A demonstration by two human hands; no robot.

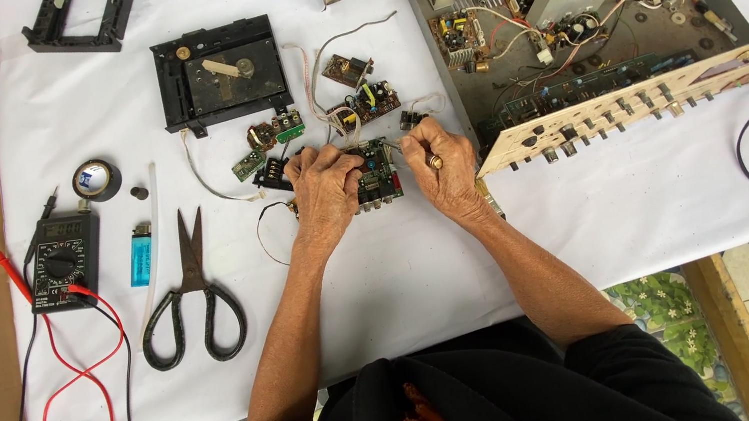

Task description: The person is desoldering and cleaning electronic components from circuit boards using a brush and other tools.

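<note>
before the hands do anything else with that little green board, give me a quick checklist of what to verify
1. Left hand on the green circuit board: ok, fingers rest on its left edge.
2. Right hand grip: ok, pinching a small brass-coloured part beside the board.
3. Board flat on the white sheet: cannot tell, hands hide it.
4. Board's wires free of tangles: cannot tell.
5. Scissors away from hands: ok, lying to the left.
6. Multimeter within view: ok, far left, leads attached.
</note>
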